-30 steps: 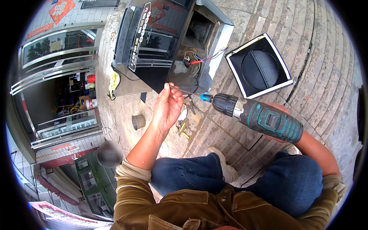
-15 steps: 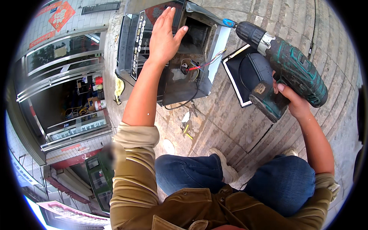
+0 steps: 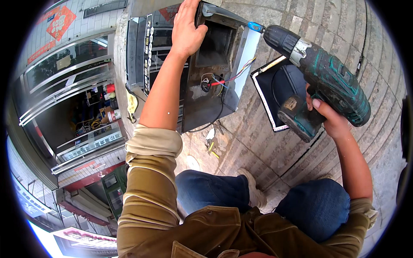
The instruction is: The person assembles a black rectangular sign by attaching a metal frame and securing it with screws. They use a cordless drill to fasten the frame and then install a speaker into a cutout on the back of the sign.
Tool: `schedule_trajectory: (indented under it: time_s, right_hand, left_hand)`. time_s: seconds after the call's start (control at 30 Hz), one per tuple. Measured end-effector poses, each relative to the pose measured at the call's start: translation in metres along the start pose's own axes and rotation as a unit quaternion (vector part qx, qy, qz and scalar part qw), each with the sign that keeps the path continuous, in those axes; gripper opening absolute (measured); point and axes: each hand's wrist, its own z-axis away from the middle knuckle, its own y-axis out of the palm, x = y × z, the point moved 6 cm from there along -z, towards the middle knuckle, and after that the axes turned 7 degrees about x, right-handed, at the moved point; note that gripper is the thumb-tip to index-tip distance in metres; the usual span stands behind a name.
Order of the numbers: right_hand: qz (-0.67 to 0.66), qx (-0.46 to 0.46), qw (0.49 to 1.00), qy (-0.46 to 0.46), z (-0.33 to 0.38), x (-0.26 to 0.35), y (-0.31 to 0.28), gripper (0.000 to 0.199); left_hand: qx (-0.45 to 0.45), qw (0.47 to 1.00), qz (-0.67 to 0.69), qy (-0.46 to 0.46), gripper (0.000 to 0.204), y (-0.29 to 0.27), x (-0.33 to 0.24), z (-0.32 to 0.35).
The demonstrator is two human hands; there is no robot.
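**On striped paving (image 3: 232, 155), a drill (image 3: 333, 79) in the right hand (image 3: 335, 120) and the left hand (image 3: 188, 36) at an opened metal unit (image 3: 200, 109)**

Closest to the view, a brown jacket (image 3: 206, 232) with rolled sleeves spreads across the bottom, above it two knees in blue jeans (image 3: 211, 189) and a pale shoe (image 3: 256, 191) between them.

To the right of the knees and farther up, the right hand has its fingers wrapped around the grip of the black-and-teal drill, the thumb lying along its side. The drill is held up off the ground, its chuck aimed to the upper left, with a blue bit holder (image 3: 256, 27) at the tip. Behind it lies a black square panel (image 3: 267, 91) edged in white, partly covered by the tool.

On the ground short of the unit lie small yellow pieces (image 3: 214, 155) and a white scrap (image 3: 210, 134).

Beyond these stands the metal unit, its side open, with coloured wires (image 3: 245, 65) and a red part (image 3: 217, 83) at the cavity. The left arm reaches over its glossy dark front (image 3: 161, 51). The left hand's fingers are straight and close together, the thumb apart; whether the palm presses on the surface I cannot tell.

Farthest off, to the left, are a tiled building with a doorway (image 3: 56, 122) and a red diamond-shaped hanging (image 3: 61, 23) on its wall.
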Motion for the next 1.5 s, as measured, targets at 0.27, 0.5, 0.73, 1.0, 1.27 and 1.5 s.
schedule_trajectory:
  time_s: [0.27,0.5,0.73,1.0,1.27,1.5]
  right_hand:
    - [0.028,-0.005,0.999,0.028,-0.012,0.004,-0.010,0.030]
    - [0.028,-0.007,0.999,0.034,-0.024,0.013,-0.013,0.031]
    - [0.045,-0.016,0.999,0.023,-0.034,0.014,-0.019,0.031]
    - [0.049,-0.027,0.998,0.028,-0.035,0.016,-0.021,0.031]
    - [0.072,-0.013,0.997,0.032,-0.037,0.025,-0.021,0.031]
    - [0.208,0.010,0.974,0.091,-0.042,0.080,-0.022,0.030]
  left_hand:
    - [-0.004,0.999,-0.027,-0.018,0.071,0.000,-0.003,-0.001]
    - [0.000,0.999,-0.039,-0.037,0.071,0.002,-0.006,0.000]
    - [-0.007,0.998,-0.037,-0.052,0.077,0.000,-0.007,-0.001]
    - [-0.008,0.998,-0.039,-0.047,0.077,0.000,-0.007,0.000]
    - [-0.010,0.999,-0.035,-0.039,0.077,0.000,-0.006,0.000]
    - [-0.009,0.998,-0.038,-0.044,0.077,0.000,-0.005,0.002]
